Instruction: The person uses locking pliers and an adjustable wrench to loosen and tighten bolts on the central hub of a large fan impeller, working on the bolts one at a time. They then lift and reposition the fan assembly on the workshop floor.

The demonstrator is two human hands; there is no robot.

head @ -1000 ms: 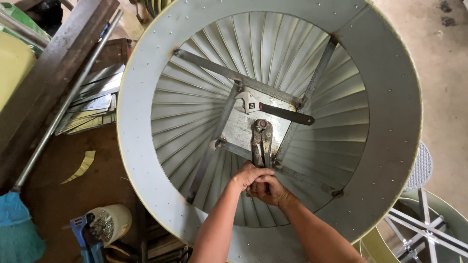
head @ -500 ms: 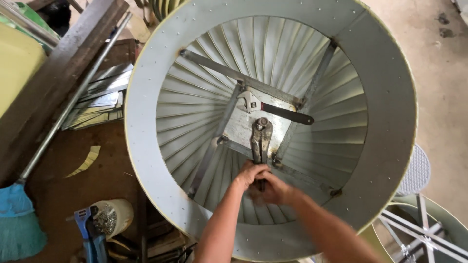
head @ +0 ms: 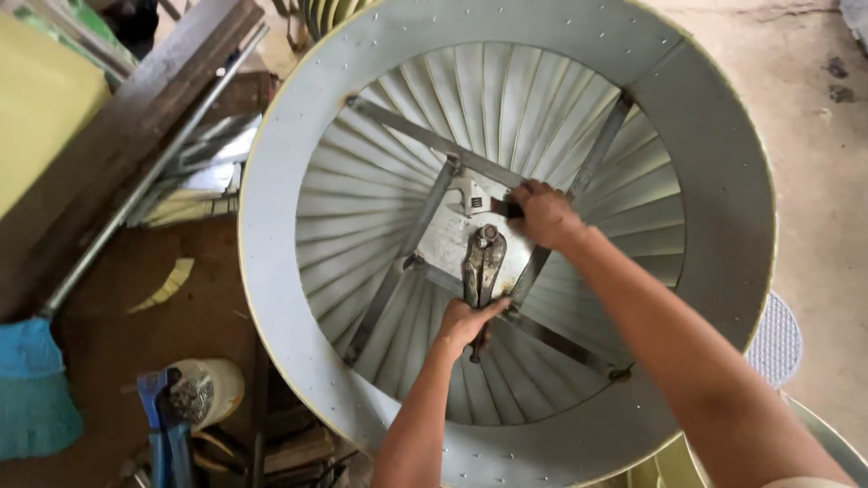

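A large round metal fan housing (head: 723, 181) fills the view, with radial louvre blades (head: 362, 226) and crossed steel bars (head: 407, 136) over a centre plate (head: 448, 239). My left hand (head: 466, 321) grips the handles of dark pliers (head: 484, 262), whose jaws are clamped on the centre bolt. My right hand (head: 542, 212) is closed on the dark handle of an adjustable wrench (head: 475, 199), which lies on the plate just above the pliers. Both forearms reach in from the bottom edge.
A blue broom (head: 36, 389) with a metal pole and a dark wooden plank (head: 117, 136) lie at the left. A white tub (head: 217, 389) and blue-handled tool (head: 163, 425) sit at lower left. A concrete floor and another grille (head: 773, 343) are at right.
My right hand left the pliers handles, where both hands were together, and moved up to grasp the wrench. The view has moved closer to the housing.
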